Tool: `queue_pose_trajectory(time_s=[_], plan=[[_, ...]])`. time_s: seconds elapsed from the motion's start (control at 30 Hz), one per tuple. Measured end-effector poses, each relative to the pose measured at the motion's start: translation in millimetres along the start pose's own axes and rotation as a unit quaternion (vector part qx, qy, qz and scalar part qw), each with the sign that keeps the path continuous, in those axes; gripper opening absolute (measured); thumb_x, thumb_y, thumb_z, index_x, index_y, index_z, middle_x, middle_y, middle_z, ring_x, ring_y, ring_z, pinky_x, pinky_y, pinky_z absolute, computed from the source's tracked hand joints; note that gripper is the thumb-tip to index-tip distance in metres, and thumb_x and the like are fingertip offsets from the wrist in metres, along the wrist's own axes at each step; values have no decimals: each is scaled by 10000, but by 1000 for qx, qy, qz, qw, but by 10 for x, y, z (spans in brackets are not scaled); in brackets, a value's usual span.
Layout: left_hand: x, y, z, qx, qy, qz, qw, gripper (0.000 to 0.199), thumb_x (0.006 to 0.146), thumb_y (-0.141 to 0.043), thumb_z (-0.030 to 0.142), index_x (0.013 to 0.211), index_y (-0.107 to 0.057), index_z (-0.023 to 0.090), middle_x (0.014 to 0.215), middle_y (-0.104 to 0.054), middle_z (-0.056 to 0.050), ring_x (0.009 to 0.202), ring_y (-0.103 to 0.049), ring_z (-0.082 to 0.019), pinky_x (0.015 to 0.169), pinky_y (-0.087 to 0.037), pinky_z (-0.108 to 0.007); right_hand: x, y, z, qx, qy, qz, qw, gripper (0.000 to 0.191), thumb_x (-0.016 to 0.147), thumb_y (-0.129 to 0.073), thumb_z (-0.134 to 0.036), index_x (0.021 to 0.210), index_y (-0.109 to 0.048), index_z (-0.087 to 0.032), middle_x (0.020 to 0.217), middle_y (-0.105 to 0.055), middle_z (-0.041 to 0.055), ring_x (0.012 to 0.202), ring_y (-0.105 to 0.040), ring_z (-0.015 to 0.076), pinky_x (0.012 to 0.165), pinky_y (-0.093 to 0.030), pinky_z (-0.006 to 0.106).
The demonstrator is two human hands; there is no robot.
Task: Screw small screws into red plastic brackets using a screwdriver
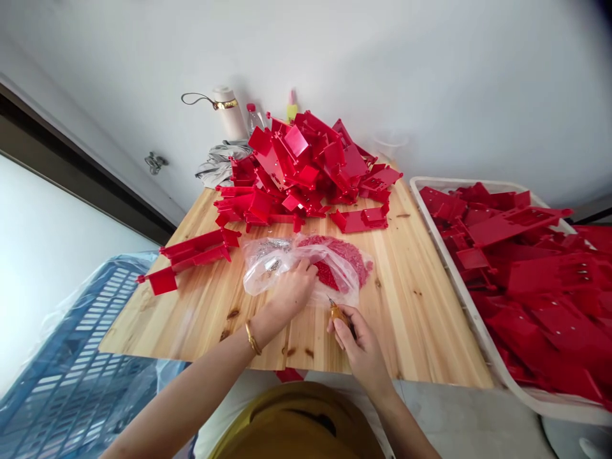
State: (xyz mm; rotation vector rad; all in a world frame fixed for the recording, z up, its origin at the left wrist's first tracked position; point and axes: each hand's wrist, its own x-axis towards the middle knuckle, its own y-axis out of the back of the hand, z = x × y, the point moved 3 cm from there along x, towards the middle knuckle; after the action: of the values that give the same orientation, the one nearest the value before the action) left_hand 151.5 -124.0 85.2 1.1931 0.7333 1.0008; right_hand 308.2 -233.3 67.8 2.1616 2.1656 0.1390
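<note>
My left hand, with a gold bangle at the wrist, is at a clear plastic bag on the table. Its fingers are curled at the bag's edge, and what they pinch, if anything, is hidden. Many tiny red pieces fill the right side of the bag. To the left, small metal parts show through clear plastic. My right hand is wrapped round a small hand tool with an amber handle and a thin dark metal tip. That tip points up and left, near the bag's lower edge.
Red plastic panels are heaped at the back of the wooden table; two more lie at left. A white bin of red panels stands right, a blue crate left. Behind are a flask and a bottle.
</note>
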Motion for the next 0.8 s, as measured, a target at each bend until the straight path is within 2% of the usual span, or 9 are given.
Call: queue_pose_trajectory(time_s=[0.1, 0.17, 0.2, 0.27, 0.33, 0.43, 0.53, 0.63, 0.8], plan=[[-57, 39, -14, -166, 29, 61, 984, 149, 926, -540, 139, 914, -688, 153, 966, -662, -92, 805, -609, -194, 685, -457, -306, 47, -7, -24, -5, -21, -14, 1000, 303, 1006, -520, -429, 1170, -638, -204, 814, -703, 25, 616, -596, 135, 564, -483, 250], [-136, 84, -31, -371, 91, 89, 920, 85, 904, -602, 189, 891, -683, 169, 835, -641, -40, 710, -561, -145, 649, -433, -270, 85, -24, -86, -26, -19, -10, 999, 301, 1005, -517, -428, 1162, -636, -201, 824, -711, 30, 663, -635, 151, 597, -508, 256], [-185, 99, -29, -488, 128, 84, 859, 83, 899, -631, 238, 880, -681, 174, 765, -614, -14, 650, -523, -123, 598, -404, -248, 104, -39, -125, -39, -14, -6, 999, 298, 1005, -515, -426, 1158, -635, -200, 827, -716, 33, 688, -655, 159, 610, -519, 258], [-289, 125, 18, -690, 190, 48, 697, 153, 867, -700, 325, 863, -686, 173, 710, -584, 9, 601, -483, -96, 529, -349, -214, 140, -84, -206, -65, 3, 3, 998, 286, 1007, -509, -409, 1160, -629, -199, 861, -733, 44, 739, -688, 175, 625, -539, 258], [-378, 164, 94, -807, 213, 17, 551, 193, 806, -782, 333, 862, -706, 165, 778, -628, -6, 662, -530, -93, 554, -379, -200, 167, -147, -277, -84, 30, 5, 996, 267, 1010, -502, -374, 1179, -619, -203, 956, -753, 64, 810, -716, 188, 657, -564, 265], [-465, 197, 156, -871, 211, 11, 443, 193, 764, -836, 285, 872, -735, 161, 862, -677, -28, 755, -591, -112, 654, -459, -228, 185, -243, -353, -100, 82, -1, 992, 243, 1013, -496, -305, 1210, -604, -213, 1100, -751, 78, 951, -734, 196, 802, -594, 293], [-513, 173, 157, -890, 215, 16, 401, 185, 771, -837, 281, 872, -747, 155, 870, -691, -39, 767, -606, -124, 674, -476, -247, 184, -300, -394, -124, 119, 5, 985, 250, 1007, -496, -252, 1232, -597, -207, 1147, -749, 86, 1021, -734, 195, 873, -597, 295], [-542, 144, 148, -893, 225, 27, 388, 192, 757, -851, 270, 864, -751, 146, 888, -698, -44, 783, -609, -123, 685, -476, -243, 181, -335, -408, -155, 148, 22, 977, 258, 998, -500, -216, 1235, -599, -194, 1160, -753, 99, 1026, -740, 198, 862, -609, 285], [-596, 109, 166, -863, 218, 57, 453, 220, 764, -837, 316, 838, -741, 133, 841, -672, -32, 764, -595, -116, 726, -485, -248, 175, -410, -381, -198, 201, 50, 958, 277, 992, -499, -179, 1253, -587, -200, 1161, -753, 107, 1029, -743, 207, 871, -616, 313]])
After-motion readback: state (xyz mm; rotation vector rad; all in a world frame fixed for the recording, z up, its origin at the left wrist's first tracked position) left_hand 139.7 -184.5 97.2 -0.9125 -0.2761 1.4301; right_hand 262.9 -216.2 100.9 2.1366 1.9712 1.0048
